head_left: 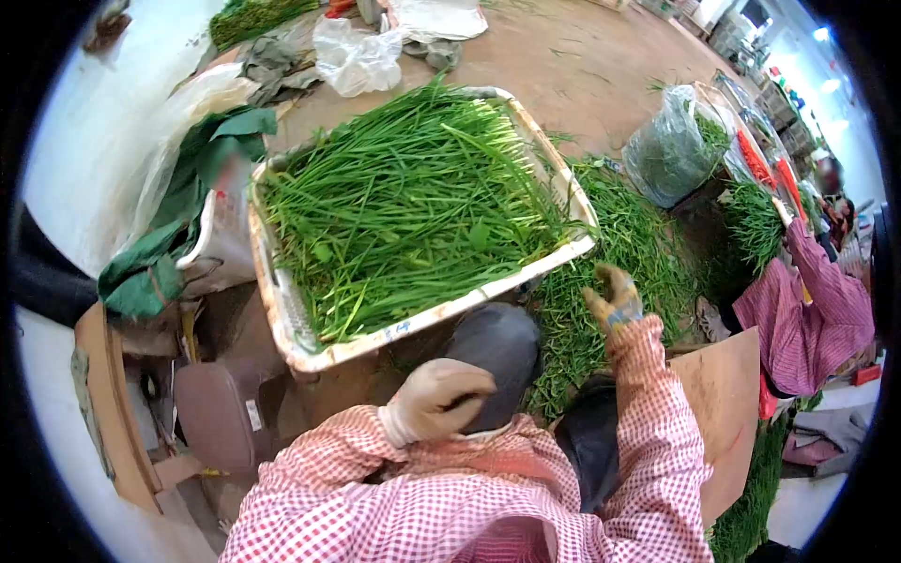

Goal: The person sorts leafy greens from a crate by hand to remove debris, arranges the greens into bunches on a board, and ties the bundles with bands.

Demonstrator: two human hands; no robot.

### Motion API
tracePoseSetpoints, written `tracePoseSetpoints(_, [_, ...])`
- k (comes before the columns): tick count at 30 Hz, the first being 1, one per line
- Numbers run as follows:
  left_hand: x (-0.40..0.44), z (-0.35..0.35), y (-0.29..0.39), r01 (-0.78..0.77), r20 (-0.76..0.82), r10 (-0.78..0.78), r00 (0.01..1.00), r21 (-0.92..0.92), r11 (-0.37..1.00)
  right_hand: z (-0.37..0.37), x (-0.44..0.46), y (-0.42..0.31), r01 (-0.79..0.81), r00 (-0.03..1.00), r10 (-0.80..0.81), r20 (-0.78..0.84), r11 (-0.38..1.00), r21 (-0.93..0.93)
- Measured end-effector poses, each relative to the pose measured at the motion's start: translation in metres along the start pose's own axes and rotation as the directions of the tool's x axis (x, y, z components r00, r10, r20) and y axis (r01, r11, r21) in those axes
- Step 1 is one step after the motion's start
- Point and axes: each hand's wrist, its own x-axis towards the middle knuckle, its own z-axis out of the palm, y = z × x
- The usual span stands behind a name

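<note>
A shallow white basket (pixel 582 246) with a worn rim holds a heap of long green chives (pixel 413 202), their pale stem ends lying toward the upper right. My left hand (pixel 436 402), in a pale glove, hovers over my lap below the basket's near rim. Its fingers are bent with a gap to the thumb, and nothing shows in it. To the right, my right hand (pixel 615 298) wears a yellow-stained glove. Its fingers are apart and hold nothing visible, just above loose green leaves (pixel 648 253) strewn on the floor beside the basket.
A clear plastic bag (pixel 671 150) of greens stands at upper right. Near it sits another person in a checked pink top (pixel 798 310). A brown board (pixel 723 403) leans by my right arm. On the left are a green cloth (pixel 145 281) and a padded brown seat (pixel 214 416).
</note>
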Motion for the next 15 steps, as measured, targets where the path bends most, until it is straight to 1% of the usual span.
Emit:
tracePoseSetpoints(1, [0.005, -0.011, -0.006, 0.001, -0.07, 0.006, 0.998, 0.098, 0.995, -0.006, 0.017, -0.019, 0.063, 0.998, -0.063, 0.009, 0.998, -0.017])
tracePoseSetpoints(2, [0.011, -0.018, -0.013, 0.014, -0.143, 0.014, 0.99, 0.194, 0.981, -0.002, 0.04, -0.032, 0.057, 0.998, -0.06, -0.016, 0.992, -0.115])
tracePoseSetpoints(3, [0.018, -0.026, -0.03, 0.014, -0.162, 0.024, 0.986, 0.228, 0.974, -0.005, 0.058, -0.051, 0.087, 0.996, -0.085, 0.015, 0.987, -0.134])
tracePoseSetpoints(4, [0.037, -0.036, -0.035, 0.001, -0.192, 0.068, 0.979, 0.34, 0.94, 0.004, 0.084, -0.056, 0.098, 0.995, -0.096, 0.02, 0.986, -0.132])
tracePoseSetpoints(6, [0.062, -0.046, -0.074, -0.012, -0.253, 0.17, 0.953, 0.525, 0.851, 0.019, 0.124, -0.077, 0.007, 0.995, 0.005, 0.097, 0.992, -0.127])
tracePoseSetpoints(8, [0.095, -0.056, -0.106, 0.087, -0.287, 0.145, 0.947, 0.661, 0.745, 0.057, 0.174, -0.061, 0.055, 0.996, -0.037, 0.087, 0.973, -0.224])
tracePoseSetpoints(9, [0.108, -0.057, -0.127, 0.165, -0.321, 0.108, 0.941, 0.713, 0.681, 0.073, 0.191, -0.057, 0.059, 0.996, -0.037, 0.076, 0.948, -0.311])
tracePoseSetpoints(10, [0.124, -0.061, -0.147, 0.221, -0.325, 0.061, 0.944, 0.759, 0.612, 0.088, 0.206, -0.052, 0.059, 0.996, -0.037, 0.08, 0.953, -0.298])
tracePoseSetpoints(11, [0.139, -0.064, -0.165, 0.332, -0.354, -0.063, 0.933, 0.783, 0.526, 0.103, 0.218, -0.044, 0.035, 0.994, -0.001, 0.109, 0.952, -0.304])
tracePoseSetpoints(12, [0.152, -0.065, -0.18, 0.431, -0.391, -0.183, 0.902, 0.797, 0.423, 0.113, 0.229, -0.037, 0.011, 0.989, 0.035, 0.142, 0.95, -0.313])
tracePoseSetpoints(13, [0.154, -0.066, -0.203, 0.434, -0.386, -0.198, 0.901, 0.799, 0.415, 0.102, 0.236, -0.033, -0.038, 0.988, 0.074, 0.133, 0.966, -0.255])
tracePoseSetpoints(14, [0.152, -0.069, -0.23, 0.477, -0.388, -0.307, 0.869, 0.82, 0.316, 0.087, 0.237, -0.025, -0.024, 0.998, 0.032, 0.06, 0.992, -0.124])
tracePoseSetpoints(15, [0.152, -0.069, -0.247, 0.504, -0.392, -0.411, 0.823, 0.837, 0.212, 0.066, 0.235, -0.027, -0.064, 0.994, 0.074, 0.079, 0.992, -0.113])
